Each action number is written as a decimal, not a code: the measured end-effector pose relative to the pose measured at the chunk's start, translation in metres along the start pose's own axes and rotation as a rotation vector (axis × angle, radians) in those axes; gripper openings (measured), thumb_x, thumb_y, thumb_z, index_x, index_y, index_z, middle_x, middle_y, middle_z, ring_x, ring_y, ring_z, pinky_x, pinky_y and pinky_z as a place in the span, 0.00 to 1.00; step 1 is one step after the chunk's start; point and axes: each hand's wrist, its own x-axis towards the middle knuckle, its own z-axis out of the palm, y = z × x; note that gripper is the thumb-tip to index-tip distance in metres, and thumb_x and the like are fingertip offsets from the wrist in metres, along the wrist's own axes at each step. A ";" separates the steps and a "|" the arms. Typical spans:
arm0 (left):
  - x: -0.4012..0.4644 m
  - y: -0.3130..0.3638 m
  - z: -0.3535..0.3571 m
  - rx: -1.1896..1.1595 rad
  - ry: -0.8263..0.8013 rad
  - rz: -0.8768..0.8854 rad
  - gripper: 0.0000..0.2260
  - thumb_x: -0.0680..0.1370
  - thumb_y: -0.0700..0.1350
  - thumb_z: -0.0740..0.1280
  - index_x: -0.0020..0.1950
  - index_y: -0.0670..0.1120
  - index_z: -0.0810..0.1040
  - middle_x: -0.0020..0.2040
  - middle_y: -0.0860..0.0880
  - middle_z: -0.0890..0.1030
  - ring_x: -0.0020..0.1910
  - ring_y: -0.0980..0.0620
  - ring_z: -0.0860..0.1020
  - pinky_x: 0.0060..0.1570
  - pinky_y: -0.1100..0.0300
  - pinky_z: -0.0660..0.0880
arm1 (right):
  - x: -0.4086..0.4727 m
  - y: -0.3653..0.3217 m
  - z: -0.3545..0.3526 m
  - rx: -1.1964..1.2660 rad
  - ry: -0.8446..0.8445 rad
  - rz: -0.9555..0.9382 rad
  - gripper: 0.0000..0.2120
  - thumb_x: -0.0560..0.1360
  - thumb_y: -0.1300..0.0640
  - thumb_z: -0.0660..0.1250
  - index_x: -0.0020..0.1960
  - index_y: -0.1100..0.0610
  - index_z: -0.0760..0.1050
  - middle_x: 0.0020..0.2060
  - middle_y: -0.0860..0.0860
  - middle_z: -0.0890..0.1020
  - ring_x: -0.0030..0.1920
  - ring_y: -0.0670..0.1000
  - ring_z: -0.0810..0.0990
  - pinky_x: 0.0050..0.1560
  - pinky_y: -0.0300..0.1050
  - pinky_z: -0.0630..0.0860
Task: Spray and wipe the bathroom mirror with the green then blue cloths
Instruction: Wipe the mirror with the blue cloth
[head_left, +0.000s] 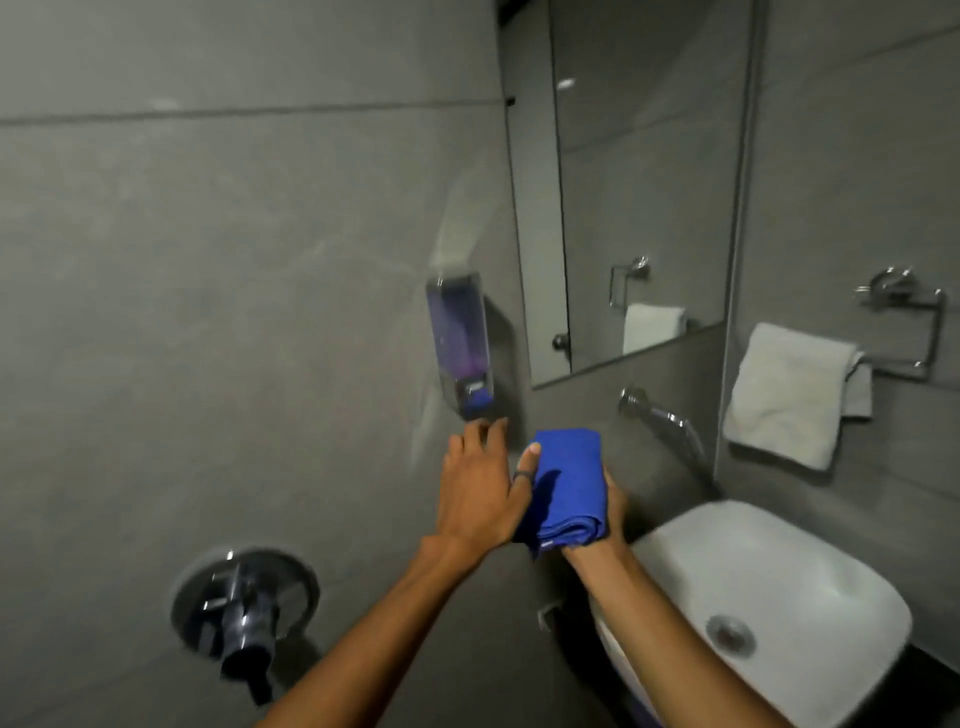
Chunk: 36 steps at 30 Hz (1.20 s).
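A folded blue cloth is held upright in front of the grey wall, below the mirror. My right hand grips it from behind and underneath, mostly hidden by the fabric. My left hand lies just left of the cloth with its fingers stretched up toward the bottom of the soap dispenser, and its ringed thumb touches the cloth's left edge. No green cloth or spray bottle is in view.
A white basin stands at the lower right under a chrome wall spout. A white towel hangs on a chrome holder on the right wall. A chrome valve juts out at the lower left.
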 end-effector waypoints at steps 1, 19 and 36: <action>0.021 0.007 -0.014 0.044 0.045 0.063 0.29 0.83 0.61 0.53 0.76 0.45 0.70 0.71 0.42 0.73 0.67 0.39 0.72 0.69 0.48 0.69 | 0.010 -0.018 0.015 0.036 -0.004 -0.065 0.26 0.83 0.42 0.52 0.48 0.59 0.82 0.42 0.57 0.85 0.40 0.60 0.83 0.49 0.52 0.80; 0.290 0.006 -0.131 0.837 0.480 0.415 0.34 0.85 0.61 0.46 0.86 0.44 0.48 0.87 0.42 0.50 0.87 0.42 0.48 0.85 0.40 0.44 | 0.199 -0.071 0.123 -1.608 -0.072 -1.601 0.30 0.84 0.44 0.46 0.83 0.54 0.47 0.83 0.55 0.51 0.83 0.58 0.48 0.83 0.60 0.46; 0.305 -0.006 -0.123 0.899 0.634 0.486 0.35 0.84 0.63 0.45 0.87 0.45 0.48 0.88 0.44 0.48 0.87 0.44 0.45 0.85 0.39 0.44 | 0.307 -0.308 0.048 -1.265 0.239 -1.361 0.30 0.83 0.48 0.46 0.82 0.57 0.49 0.83 0.56 0.51 0.83 0.56 0.48 0.83 0.57 0.46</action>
